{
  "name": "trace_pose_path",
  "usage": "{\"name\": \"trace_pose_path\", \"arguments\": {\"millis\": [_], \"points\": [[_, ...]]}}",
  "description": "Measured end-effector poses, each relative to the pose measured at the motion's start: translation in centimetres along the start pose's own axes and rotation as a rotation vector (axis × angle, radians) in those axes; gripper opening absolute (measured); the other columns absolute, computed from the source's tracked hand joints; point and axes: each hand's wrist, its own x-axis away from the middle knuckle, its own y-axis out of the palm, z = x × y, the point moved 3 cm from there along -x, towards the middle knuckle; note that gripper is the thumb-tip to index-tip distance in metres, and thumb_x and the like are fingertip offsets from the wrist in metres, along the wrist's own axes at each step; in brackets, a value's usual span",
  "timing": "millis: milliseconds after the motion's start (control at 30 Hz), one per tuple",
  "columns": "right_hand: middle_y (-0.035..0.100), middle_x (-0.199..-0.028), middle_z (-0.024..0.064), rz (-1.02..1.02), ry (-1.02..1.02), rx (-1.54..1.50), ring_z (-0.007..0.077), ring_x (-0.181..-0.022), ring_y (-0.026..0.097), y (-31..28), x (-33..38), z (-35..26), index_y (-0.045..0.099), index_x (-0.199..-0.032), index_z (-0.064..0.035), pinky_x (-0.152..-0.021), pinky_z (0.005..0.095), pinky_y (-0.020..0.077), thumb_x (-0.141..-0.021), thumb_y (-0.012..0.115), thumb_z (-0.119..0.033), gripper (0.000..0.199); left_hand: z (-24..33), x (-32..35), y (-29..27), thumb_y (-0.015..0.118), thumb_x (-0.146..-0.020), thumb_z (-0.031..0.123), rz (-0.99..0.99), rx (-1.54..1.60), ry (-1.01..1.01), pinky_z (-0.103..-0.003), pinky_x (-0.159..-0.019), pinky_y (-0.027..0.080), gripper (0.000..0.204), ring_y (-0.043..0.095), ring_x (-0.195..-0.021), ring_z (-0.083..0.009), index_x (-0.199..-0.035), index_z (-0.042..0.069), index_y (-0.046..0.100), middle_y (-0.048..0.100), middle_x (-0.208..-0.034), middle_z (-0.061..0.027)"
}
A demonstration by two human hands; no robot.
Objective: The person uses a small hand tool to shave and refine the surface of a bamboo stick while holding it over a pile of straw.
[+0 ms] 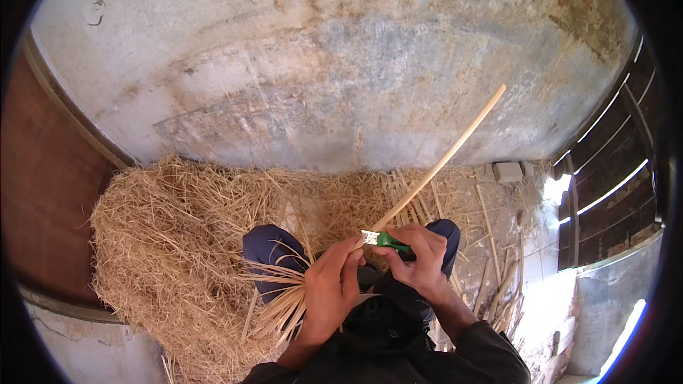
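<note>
So the main thing here is one long pale cane stick (441, 162), smooth and straight, creamy tan, running up and to the right from the person's hands until its far tip is sitting over the grey wall (341, 64). The near end is sitting right at the fingers, in front of the knees.

The left hand (333, 286) is curling around the bottom end of the stick, fingers pinching it closed, and it's also pinning a bunch of thin split strips (281, 299) that are fanning out down and to the left. The right hand (420, 259) is gripping a small knife (380, 239) with a green handle, fist closed tight on it, the short shiny blade pressing against the stick just beside the left fingertips. Both hands are sitting close together, nearly touching.

Count-wise: one stick in hand, one knife, one bundle of strips (too many thin ones to count), plus a few loose sticks (491, 242) lying on the floor to the right.

The person is sitting on the floor with a big heap of straw-like shavings (171, 242) piling up on the left and in front. The wall is stained, patchy concrete. A dark slatted door (612, 171) is letting bright light in on the right, and a small grey block (507, 171) is lying by the wall.
</note>
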Motion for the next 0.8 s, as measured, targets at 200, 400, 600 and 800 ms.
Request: {"name": "trace_pose_path", "arguments": {"millis": [200,400,600,800], "points": [[0.079,-0.092,0.0112,-0.022,-0.027,-0.005,0.0278,-0.074,0.078,0.2,-0.3,-0.8,0.078,-0.107,-0.0043,-0.063,0.0353,0.0602,-0.078,0.097,-0.017,0.036,-0.2,0.2,0.0,0.067,-0.105,-0.002,0.054,-0.010,0.066,-0.039,-0.067,0.057,0.022,0.076,-0.080,-0.0303,-0.127,-0.004,0.071,0.074,-0.099,-0.0188],[0.072,-0.083,0.0079,-0.034,-0.024,0.068,0.0245,-0.063,0.069,-0.1,-1.0,-1.6,0.081,-0.109,-0.0045,-0.056,0.0354,0.0533,-0.078,0.095,-0.018,0.036,0.0,0.3,0.1,0.065,-0.106,0.000,0.085,-0.025,0.001,-0.033,-0.067,0.054,0.016,0.071,-0.074,-0.0199,-0.119,-0.005,0.073,0.071,-0.086,-0.0128],[0.071,-0.080,0.0065,-0.006,-0.042,0.102,0.0233,-0.061,0.068,-0.3,-1.4,-1.8,0.083,-0.110,-0.0049,-0.055,0.0350,0.0525,-0.078,0.095,-0.017,0.037,-0.3,0.1,0.2,0.066,-0.106,0.001,0.107,-0.025,0.027,-0.032,-0.064,0.053,0.017,0.070,-0.073,-0.0191,-0.120,-0.005,0.073,0.071,-0.086,-0.0126],[0.072,-0.081,0.0060,-0.007,-0.023,0.114,0.0236,-0.062,0.069,-0.5,-1.5,-1.8,0.083,-0.110,-0.0053,-0.056,0.0347,0.0533,-0.078,0.096,-0.017,0.036,-0.3,0.2,0.1,0.070,-0.105,0.000,0.086,-0.009,0.023,-0.036,-0.061,0.049,0.025,0.062,-0.066,-0.0230,-0.129,-0.004,0.072,0.067,-0.087,-0.0149]]}}
